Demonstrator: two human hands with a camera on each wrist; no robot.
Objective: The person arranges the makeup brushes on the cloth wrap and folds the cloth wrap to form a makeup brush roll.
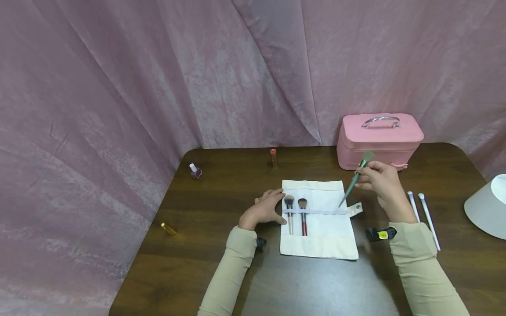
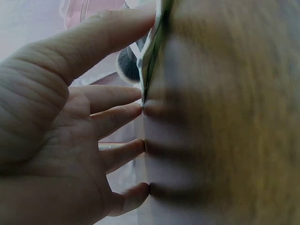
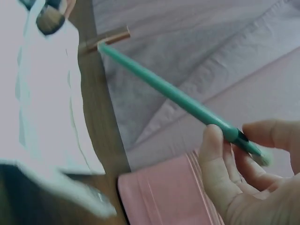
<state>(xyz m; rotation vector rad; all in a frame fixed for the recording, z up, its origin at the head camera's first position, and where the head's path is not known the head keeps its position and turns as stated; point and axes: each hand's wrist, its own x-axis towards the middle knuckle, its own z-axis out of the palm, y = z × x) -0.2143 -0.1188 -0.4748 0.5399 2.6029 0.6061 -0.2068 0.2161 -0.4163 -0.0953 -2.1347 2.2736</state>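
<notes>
A green makeup brush [image 1: 351, 188] is pinched near its bristle end by my right hand [image 1: 381, 184], its handle slanting down over the right part of a white fabric brush roll [image 1: 328, 226]. In the right wrist view the green handle [image 3: 164, 87] points away from the fingertips. Two makeup brushes sit under the roll's elastic band: one with a pale handle [image 1: 290, 221], one with a red handle [image 1: 304, 224]. My left hand [image 1: 265, 210] rests at the roll's left edge, fingers spread and thumb on the fabric; the left wrist view shows the fingertips touching the table.
A pink case [image 1: 381, 147] stands at the back right. Two white sticks [image 1: 428, 221] lie beyond my right forearm, near a white lampshade [image 1: 488, 208]. A nail polish bottle [image 1: 195, 171], a gold tube [image 1: 168, 228] and a red-topped tube [image 1: 274, 158] are on the table.
</notes>
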